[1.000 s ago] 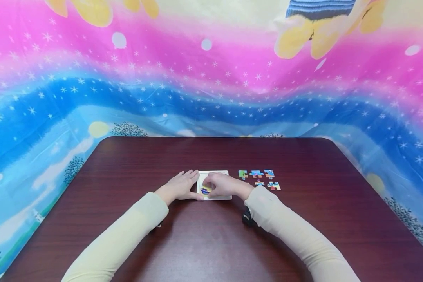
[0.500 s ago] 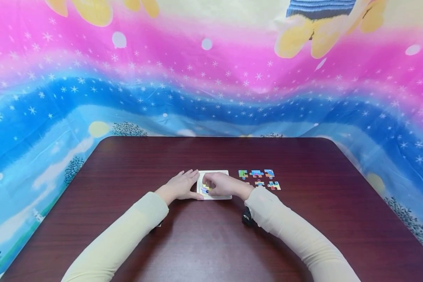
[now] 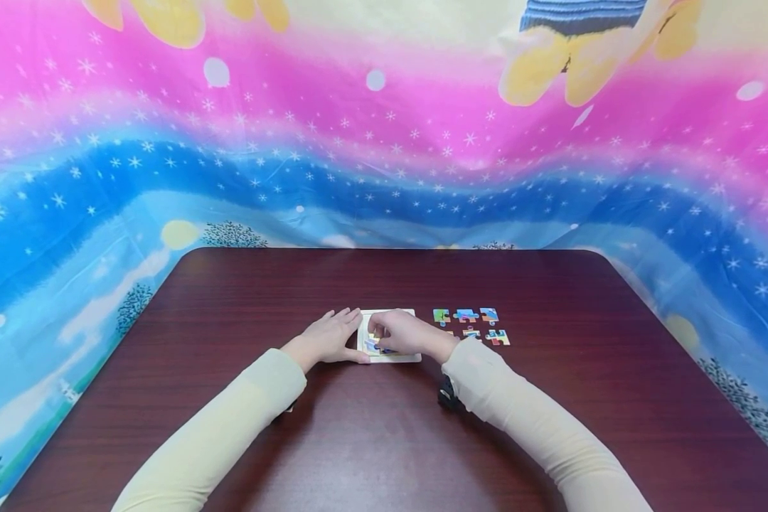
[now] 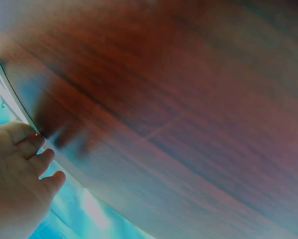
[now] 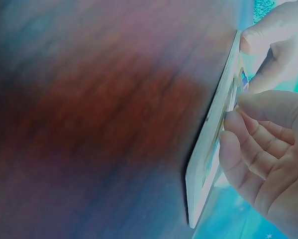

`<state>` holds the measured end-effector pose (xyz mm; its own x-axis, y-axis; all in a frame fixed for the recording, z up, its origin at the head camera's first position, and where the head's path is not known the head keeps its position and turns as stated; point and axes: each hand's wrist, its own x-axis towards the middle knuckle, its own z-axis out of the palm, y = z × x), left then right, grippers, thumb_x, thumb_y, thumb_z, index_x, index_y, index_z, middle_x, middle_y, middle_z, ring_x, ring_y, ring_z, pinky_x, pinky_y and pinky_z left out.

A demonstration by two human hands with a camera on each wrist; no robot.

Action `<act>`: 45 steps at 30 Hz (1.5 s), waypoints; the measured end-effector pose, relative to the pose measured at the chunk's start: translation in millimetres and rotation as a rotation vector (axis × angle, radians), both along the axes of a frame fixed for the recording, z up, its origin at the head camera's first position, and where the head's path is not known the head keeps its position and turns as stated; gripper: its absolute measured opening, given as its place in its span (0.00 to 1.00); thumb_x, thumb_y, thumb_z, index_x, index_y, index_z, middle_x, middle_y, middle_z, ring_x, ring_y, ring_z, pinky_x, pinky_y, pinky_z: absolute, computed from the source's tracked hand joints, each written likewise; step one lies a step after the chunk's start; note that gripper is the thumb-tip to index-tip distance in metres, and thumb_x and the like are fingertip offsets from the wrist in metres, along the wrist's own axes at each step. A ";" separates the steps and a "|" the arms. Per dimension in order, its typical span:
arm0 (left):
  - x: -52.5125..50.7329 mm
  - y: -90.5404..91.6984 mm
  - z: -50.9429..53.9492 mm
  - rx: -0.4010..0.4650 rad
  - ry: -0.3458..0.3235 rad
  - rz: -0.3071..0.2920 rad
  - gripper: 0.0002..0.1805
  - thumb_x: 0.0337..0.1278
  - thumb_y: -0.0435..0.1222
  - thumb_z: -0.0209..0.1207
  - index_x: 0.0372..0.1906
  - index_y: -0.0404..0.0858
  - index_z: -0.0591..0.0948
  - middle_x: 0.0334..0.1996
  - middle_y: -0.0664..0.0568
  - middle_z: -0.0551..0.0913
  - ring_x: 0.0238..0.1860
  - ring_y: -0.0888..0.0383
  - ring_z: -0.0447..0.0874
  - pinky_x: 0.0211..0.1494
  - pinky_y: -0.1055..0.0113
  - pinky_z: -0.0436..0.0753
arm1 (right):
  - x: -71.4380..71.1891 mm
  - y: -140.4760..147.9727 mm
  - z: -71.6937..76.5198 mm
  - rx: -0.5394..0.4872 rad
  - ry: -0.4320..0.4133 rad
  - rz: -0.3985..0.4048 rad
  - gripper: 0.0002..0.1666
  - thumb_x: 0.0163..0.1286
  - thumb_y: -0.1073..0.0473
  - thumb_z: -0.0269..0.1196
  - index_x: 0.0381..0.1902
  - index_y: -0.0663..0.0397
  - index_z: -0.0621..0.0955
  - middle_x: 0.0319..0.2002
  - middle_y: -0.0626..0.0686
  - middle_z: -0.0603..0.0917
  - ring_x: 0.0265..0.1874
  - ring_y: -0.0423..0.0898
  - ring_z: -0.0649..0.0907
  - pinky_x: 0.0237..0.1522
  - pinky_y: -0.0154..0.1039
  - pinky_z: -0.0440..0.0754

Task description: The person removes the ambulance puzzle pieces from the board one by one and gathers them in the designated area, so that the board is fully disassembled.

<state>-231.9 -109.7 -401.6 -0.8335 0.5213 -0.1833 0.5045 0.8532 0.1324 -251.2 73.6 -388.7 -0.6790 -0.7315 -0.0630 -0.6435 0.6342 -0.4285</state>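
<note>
A small puzzle board with a pale frame lies flat at the middle of the table. My left hand rests along its left edge, fingers straight and thumb stretched to the near left corner. Over the board, my right hand bends down, and its thumb and fingertips pinch a colourful puzzle piece that is mostly hidden. From the right wrist, the board's side shows with the right hand at its face. Only part of the left hand appears in the left wrist view.
Right of the board, several loose puzzle pieces lie in two rows, the nearer row partly behind the right hand. A dark wood table carries everything. A printed cloth hangs behind its far edge. A black wrist device sits under the right sleeve.
The blue and yellow piece under my right fingertips has shifted slightly right within the board. The right hand has barely moved; the left hand stays put.
</note>
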 end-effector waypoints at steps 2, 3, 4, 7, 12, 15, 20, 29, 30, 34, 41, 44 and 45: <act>0.0 0.1 0.4 0.001 0.001 -0.003 0.51 0.49 0.64 0.54 0.69 0.32 0.57 0.69 0.43 0.55 0.69 0.48 0.49 0.68 0.53 0.51 | -0.8 1.5 -0.8 -0.011 -0.001 -0.010 0.09 0.59 0.68 0.64 0.38 0.55 0.78 0.29 0.46 0.78 0.28 0.40 0.75 0.33 0.34 0.75; 0.1 0.2 0.6 0.002 0.002 -0.004 0.51 0.49 0.64 0.54 0.69 0.32 0.57 0.69 0.43 0.55 0.69 0.48 0.49 0.68 0.53 0.51 | -1.0 2.5 -1.0 -0.016 -0.006 -0.020 0.09 0.59 0.67 0.64 0.38 0.55 0.78 0.29 0.46 0.78 0.28 0.39 0.75 0.32 0.34 0.75; 0.0 0.3 0.6 0.002 0.002 -0.006 0.51 0.50 0.64 0.54 0.69 0.32 0.57 0.69 0.43 0.55 0.69 0.47 0.49 0.68 0.52 0.51 | -1.4 3.9 -1.0 -0.020 -0.010 -0.028 0.09 0.59 0.67 0.64 0.38 0.54 0.78 0.29 0.45 0.78 0.28 0.39 0.76 0.32 0.34 0.75; -0.1 0.4 0.8 0.004 0.000 -0.005 0.51 0.50 0.64 0.54 0.69 0.32 0.57 0.69 0.43 0.55 0.69 0.47 0.49 0.68 0.52 0.51 | -2.6 8.6 0.5 -0.036 -0.011 -0.042 0.10 0.59 0.65 0.64 0.40 0.54 0.78 0.29 0.44 0.78 0.28 0.39 0.76 0.31 0.33 0.75; -0.1 0.5 1.0 0.003 -0.005 0.004 0.51 0.50 0.64 0.54 0.69 0.32 0.57 0.69 0.43 0.55 0.69 0.47 0.49 0.68 0.52 0.51 | -4.1 18.7 5.1 -0.087 0.031 -0.011 0.11 0.57 0.68 0.65 0.39 0.56 0.78 0.28 0.44 0.78 0.27 0.39 0.78 0.31 0.32 0.76; 0.1 0.4 1.0 0.001 -0.006 0.007 0.51 0.50 0.64 0.54 0.69 0.32 0.56 0.69 0.43 0.55 0.69 0.48 0.49 0.68 0.53 0.51 | -3.3 26.1 7.3 -0.106 0.045 -0.003 0.11 0.56 0.68 0.64 0.38 0.57 0.78 0.28 0.45 0.78 0.26 0.39 0.78 0.31 0.32 0.76; 0.0 0.2 0.1 0.003 -0.010 0.008 0.52 0.50 0.64 0.54 0.69 0.32 0.56 0.69 0.43 0.54 0.69 0.48 0.49 0.68 0.53 0.50 | 0.6 42.2 11.9 -0.113 0.025 -0.024 0.11 0.58 0.68 0.63 0.39 0.57 0.78 0.28 0.44 0.78 0.26 0.39 0.77 0.30 0.33 0.76; 0.0 0.2 -1.1 0.000 -0.007 0.002 0.52 0.50 0.64 0.53 0.70 0.32 0.56 0.69 0.43 0.53 0.69 0.48 0.48 0.68 0.53 0.50 | 4.3 75.0 11.1 -0.139 0.038 -0.073 0.11 0.58 0.70 0.63 0.39 0.56 0.78 0.27 0.43 0.76 0.25 0.39 0.75 0.29 0.33 0.76; -0.2 0.4 -1.3 0.002 -0.008 0.002 0.52 0.50 0.64 0.54 0.69 0.32 0.56 0.69 0.43 0.54 0.69 0.48 0.48 0.68 0.53 0.50 | 4.7 78.5 10.9 -0.138 0.027 -0.080 0.11 0.58 0.70 0.63 0.39 0.57 0.78 0.27 0.43 0.75 0.25 0.39 0.75 0.29 0.33 0.76; -0.5 0.9 -1.0 -0.003 -0.010 0.003 0.51 0.50 0.64 0.53 0.69 0.32 0.56 0.69 0.43 0.54 0.69 0.48 0.48 0.68 0.53 0.50 | 7.7 91.1 10.8 -0.123 0.016 -0.108 0.11 0.58 0.70 0.63 0.39 0.56 0.79 0.26 0.43 0.76 0.25 0.39 0.75 0.29 0.34 0.76; 0.5 0.5 -0.4 -0.005 -0.008 0.006 0.51 0.50 0.63 0.54 0.69 0.31 0.56 0.69 0.42 0.54 0.69 0.47 0.48 0.68 0.53 0.50 | 11.1 109.4 6.0 -0.103 0.081 -0.091 0.10 0.57 0.69 0.65 0.37 0.56 0.79 0.26 0.43 0.77 0.27 0.39 0.75 0.31 0.35 0.76; 1.1 0.6 0.5 0.000 -0.007 0.004 0.51 0.50 0.63 0.54 0.69 0.31 0.56 0.69 0.42 0.54 0.69 0.47 0.48 0.68 0.53 0.50 | 12.5 115.8 2.9 -0.089 0.059 -0.105 0.10 0.57 0.68 0.65 0.37 0.55 0.78 0.27 0.42 0.77 0.28 0.38 0.76 0.31 0.35 0.76; 1.3 0.7 0.8 0.002 -0.007 0.002 0.51 0.50 0.63 0.54 0.69 0.31 0.56 0.69 0.42 0.54 0.69 0.47 0.48 0.68 0.53 0.50 | 12.9 117.7 1.9 -0.081 0.046 -0.112 0.10 0.58 0.68 0.64 0.37 0.54 0.78 0.27 0.42 0.77 0.28 0.38 0.76 0.31 0.35 0.76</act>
